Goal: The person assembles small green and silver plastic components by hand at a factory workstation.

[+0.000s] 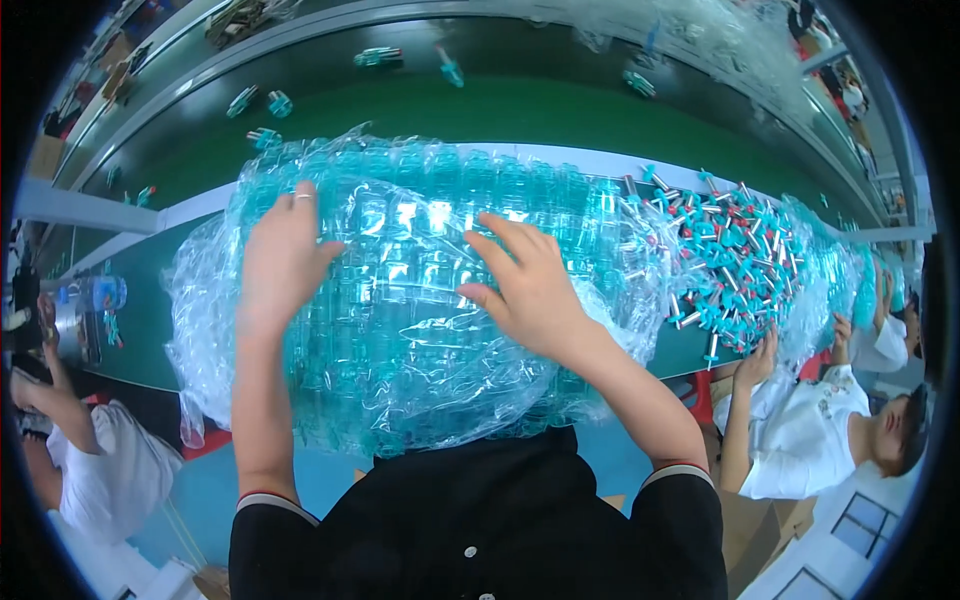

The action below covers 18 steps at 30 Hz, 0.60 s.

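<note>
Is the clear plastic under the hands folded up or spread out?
Spread out, but wrinkly: the clear plastic lies across rows of teal pieces, beneath the left hand and right hand.

At the centre, crinkled, glossy clear plastic film (440,310) wraps rows of smooth, translucent teal plastic pieces (355,350), throwing hard white highlights. More thin, shiny film (745,55) bunches towards half past one. At 12 o'clock, the green belt (520,120) looks smooth, with a low sheen. Near 3 o'clock, the heap of small parts (735,255) mixes glossy teal plastic with bright, polished-looking metal pins. The left hand (283,255) wears a thin, shiny ring (302,196) (metal, by its gleam). At 6 o'clock, the black shirt (440,515) is soft, matt cloth with pale, smooth buttons (470,551); at 4 o'clock, a co-worker's white shirt (800,445) is matt, creased cloth.
</note>
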Available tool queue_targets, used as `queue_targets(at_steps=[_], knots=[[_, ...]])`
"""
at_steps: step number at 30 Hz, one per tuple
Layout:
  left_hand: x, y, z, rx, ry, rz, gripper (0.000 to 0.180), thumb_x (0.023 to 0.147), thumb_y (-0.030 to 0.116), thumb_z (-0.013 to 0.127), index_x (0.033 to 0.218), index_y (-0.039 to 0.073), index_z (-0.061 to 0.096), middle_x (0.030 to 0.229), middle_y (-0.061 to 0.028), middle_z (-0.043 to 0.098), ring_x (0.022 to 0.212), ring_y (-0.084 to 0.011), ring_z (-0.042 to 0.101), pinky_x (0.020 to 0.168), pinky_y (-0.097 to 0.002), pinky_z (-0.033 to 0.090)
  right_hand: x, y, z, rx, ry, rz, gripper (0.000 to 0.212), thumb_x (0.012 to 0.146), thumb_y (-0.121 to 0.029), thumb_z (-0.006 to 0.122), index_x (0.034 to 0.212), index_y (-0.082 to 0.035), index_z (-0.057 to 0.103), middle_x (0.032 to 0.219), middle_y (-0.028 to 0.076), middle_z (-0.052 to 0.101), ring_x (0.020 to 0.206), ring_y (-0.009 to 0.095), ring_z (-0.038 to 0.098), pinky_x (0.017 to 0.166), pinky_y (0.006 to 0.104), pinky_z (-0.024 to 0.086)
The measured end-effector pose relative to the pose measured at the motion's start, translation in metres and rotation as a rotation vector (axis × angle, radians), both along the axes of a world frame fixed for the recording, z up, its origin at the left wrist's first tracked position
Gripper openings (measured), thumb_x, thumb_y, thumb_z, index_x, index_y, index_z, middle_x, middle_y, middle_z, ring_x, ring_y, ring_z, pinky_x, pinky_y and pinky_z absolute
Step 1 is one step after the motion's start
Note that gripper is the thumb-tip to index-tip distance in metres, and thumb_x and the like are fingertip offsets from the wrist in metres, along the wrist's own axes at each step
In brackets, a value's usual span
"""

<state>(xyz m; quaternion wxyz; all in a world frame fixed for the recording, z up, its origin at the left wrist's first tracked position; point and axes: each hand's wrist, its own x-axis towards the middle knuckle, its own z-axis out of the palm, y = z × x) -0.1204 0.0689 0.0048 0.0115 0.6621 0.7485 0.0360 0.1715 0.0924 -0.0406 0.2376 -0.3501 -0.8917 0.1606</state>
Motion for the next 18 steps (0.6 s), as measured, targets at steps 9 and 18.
queue_targets(at_steps=[9,18], knots=[[-0.078,0.006,0.007,-0.204,-0.87,0.065,0.054,0.071,-0.007,0.078,0.118,0.004,0.055,0.101,-0.0052,0.059,0.089,-0.0142,0.057,0.078,-0.0301,0.051,0.003,-0.003,-0.005,0.083,0.008,0.01,0.047,0.089,-0.03,0.076,0.13,-0.01,0.063,0.142,0.014,0.055,0.122,0.033,0.058,0.101,0.0472,0.042],[-0.045,-0.002,0.005,-0.137,-0.614,-0.049,0.062,0.07,-0.005,0.081,0.125,0.002,0.054,0.112,-0.0076,0.06,0.102,-0.0177,0.057,0.088,-0.0313,0.049,0.003,-0.002,-0.007,0.102,-0.005,-0.012,0.046,0.089,-0.03,0.076,0.129,-0.01,0.064,0.141,0.014,0.056,0.12,0.033,0.059,0.1,0.0467,0.043]])
